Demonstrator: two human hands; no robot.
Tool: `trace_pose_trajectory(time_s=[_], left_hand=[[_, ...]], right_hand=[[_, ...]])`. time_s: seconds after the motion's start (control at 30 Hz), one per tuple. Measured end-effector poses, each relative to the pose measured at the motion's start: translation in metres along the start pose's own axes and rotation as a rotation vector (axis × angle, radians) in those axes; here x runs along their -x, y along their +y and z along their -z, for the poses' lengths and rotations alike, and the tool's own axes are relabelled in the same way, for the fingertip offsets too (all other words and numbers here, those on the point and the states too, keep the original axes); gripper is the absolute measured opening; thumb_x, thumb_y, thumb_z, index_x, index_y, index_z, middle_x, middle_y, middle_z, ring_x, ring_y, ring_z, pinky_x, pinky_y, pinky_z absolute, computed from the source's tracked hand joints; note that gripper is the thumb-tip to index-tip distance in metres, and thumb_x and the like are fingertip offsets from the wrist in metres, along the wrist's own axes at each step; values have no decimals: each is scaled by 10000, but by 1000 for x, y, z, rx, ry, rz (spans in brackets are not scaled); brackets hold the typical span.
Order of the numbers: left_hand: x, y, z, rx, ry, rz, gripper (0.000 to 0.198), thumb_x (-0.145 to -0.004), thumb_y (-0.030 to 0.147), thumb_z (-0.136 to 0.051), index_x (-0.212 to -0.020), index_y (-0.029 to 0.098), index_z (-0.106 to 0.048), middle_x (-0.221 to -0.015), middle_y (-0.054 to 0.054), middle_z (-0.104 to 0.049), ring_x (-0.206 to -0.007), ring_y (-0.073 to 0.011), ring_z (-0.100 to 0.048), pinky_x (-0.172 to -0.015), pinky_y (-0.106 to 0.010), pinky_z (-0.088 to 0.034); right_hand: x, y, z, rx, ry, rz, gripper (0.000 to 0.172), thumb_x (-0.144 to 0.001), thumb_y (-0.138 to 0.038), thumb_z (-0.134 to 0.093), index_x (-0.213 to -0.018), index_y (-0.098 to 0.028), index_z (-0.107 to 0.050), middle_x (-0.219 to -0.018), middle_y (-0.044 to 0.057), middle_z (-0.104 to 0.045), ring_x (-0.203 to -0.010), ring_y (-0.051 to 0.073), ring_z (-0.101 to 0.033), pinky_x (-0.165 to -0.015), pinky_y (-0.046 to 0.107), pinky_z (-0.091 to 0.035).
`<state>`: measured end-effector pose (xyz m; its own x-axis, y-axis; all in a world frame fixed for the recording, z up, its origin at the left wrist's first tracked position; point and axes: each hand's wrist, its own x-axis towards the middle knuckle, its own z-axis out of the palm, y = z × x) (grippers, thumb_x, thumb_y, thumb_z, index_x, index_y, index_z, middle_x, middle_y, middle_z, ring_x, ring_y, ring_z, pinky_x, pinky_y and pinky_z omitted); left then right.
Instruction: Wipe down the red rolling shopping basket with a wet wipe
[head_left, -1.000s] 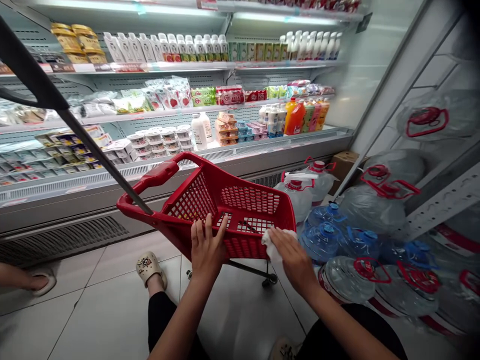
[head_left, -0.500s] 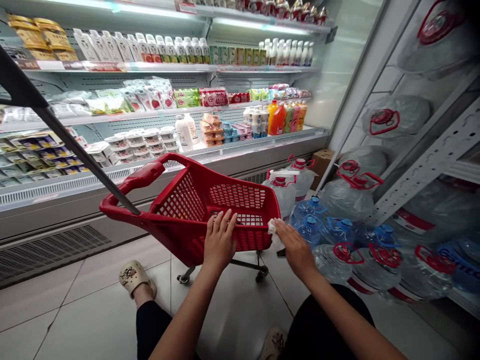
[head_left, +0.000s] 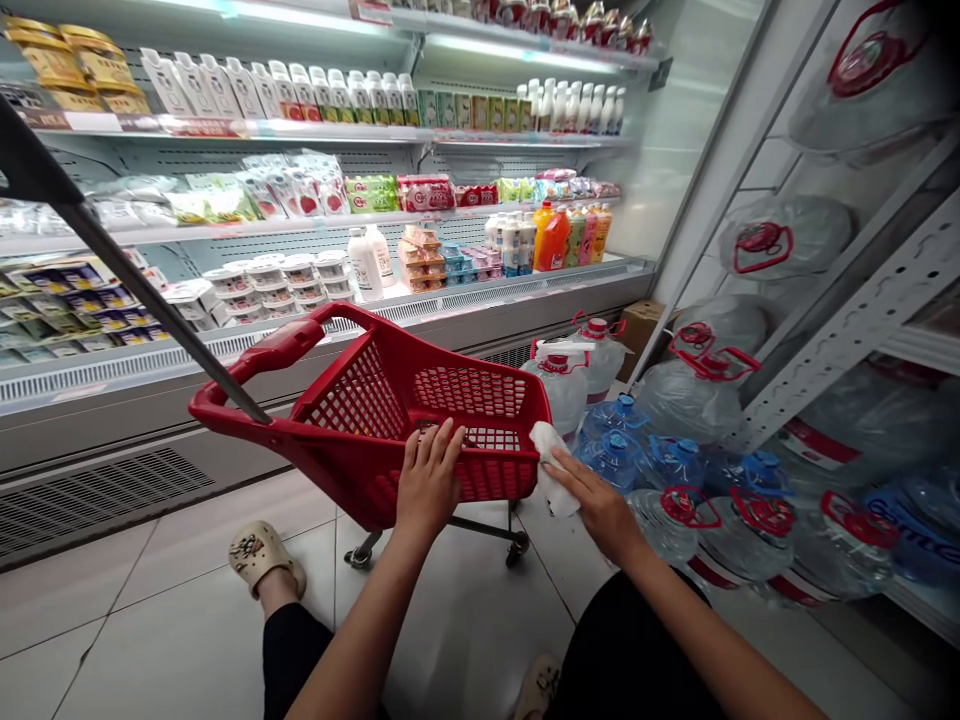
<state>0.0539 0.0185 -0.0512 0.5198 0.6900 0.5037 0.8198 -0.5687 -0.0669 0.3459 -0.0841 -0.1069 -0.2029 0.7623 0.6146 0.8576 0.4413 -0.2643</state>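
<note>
Red and plastic, the shopping cart stands on white tiles. The open left hand rests on its near rim, and the right hand grips a crumpled white wipe by its corner. Holding the cart still should make wiping easier; clear plastic jugs with red handles seem full of water.

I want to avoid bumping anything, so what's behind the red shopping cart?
Behind the red shopping cart stands a refrigerated case with a vent grille. The cart covers part of the case's front.
</note>
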Motion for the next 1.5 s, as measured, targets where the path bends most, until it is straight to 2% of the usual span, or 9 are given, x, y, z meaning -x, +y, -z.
trace_pose_trajectory(time_s=[0.3,0.47,0.57,0.7,0.83,1.1,1.23,1.37,1.5], left_hand=[[-3,7,3,28,-24,14,671,-833,145,-562,-1501,189,-517,-1490,-91,-591,-1394,-305,-484,-1269,-519,-219],[-2,7,2,31,-19,21,684,-819,143,-570,-1498,212,-514,-1470,-84,-602,-1379,-295,-493,-1271,-514,-214],[-4,7,0,24,-23,22,706,-808,152,-588,-1506,218,-503,-1468,-84,-598,-1378,-294,-489,-1278,-514,-206],[-9,8,-2,30,-44,13,709,-815,180,-595,-1516,203,-493,-1490,-90,-578,-1388,-298,-471,-1290,-508,-171],[-17,11,-5,40,-64,31,715,-818,202,-598,-1524,198,-490,-1478,-102,-585,-1380,-314,-473,-1273,-514,-198],[-11,8,3,-59,-50,-5,856,-895,221,-522,-1671,180,-163,-1723,-77,-245,-1485,-300,-398,-1253,-478,-258],[-2,0,11,-81,-41,-15,907,-847,108,-494,-1676,214,-141,-1733,-45,-194,-1547,-265,-331,-1284,-456,-216],[1,-2,16,-30,-35,-32,942,-830,153,-550,-1675,207,-136,-1740,-51,-168,-1588,-263,-244,-1317,-468,-137],[-2,1,14,5,-32,-36,960,-842,229,-590,-1675,185,-115,-1744,-71,-145,-1599,-278,-209,-1323,-477,-125]], right_hand=[[-17,-34,-21,-119,-53,-191,739,-938,-29,-396,-1556,-431,-443,-1746,-81,116,-1608,327,-32,-1257,599,-279],[-16,-32,-27,-122,-33,-245,750,-1016,-364,-533,-1669,-362,-163,-1757,34,75,-1606,364,-27,-1245,624,-271],[-23,-28,-36,-95,16,-313,833,-974,-459,-605,-1672,-310,-175,-1757,72,50,-1601,390,-40,-1243,633,-272],[-38,-15,-47,-108,104,-313,610,-995,-235,-478,-1595,-308,-393,-1744,55,-156,-1601,329,-133,-1241,594,-322],[-52,-15,-53,-22,158,-232,732,-920,-47,-368,-1620,-262,-351,-1609,77,-463,-1568,260,-278,-1268,603,-274],[-89,-86,-66,53,33,45,905,-800,25,-416,-1663,-160,-220,-1685,99,-331,-1572,240,-266,-1275,486,-310],[-62,-58,-44,73,6,109,829,-863,22,-384,-1651,-208,-272,-1654,68,-400,-1544,210,-336,-1274,472,-307],[-26,-14,-21,58,76,-24,827,-867,23,-351,-1650,-234,-273,-1595,64,-490,-1503,210,-413,-1273,528,-293],[-42,-27,-37,52,101,-72,805,-863,9,-374,-1634,-218,-320,-1580,80,-507,-1496,234,-424,-1260,539,-321]])
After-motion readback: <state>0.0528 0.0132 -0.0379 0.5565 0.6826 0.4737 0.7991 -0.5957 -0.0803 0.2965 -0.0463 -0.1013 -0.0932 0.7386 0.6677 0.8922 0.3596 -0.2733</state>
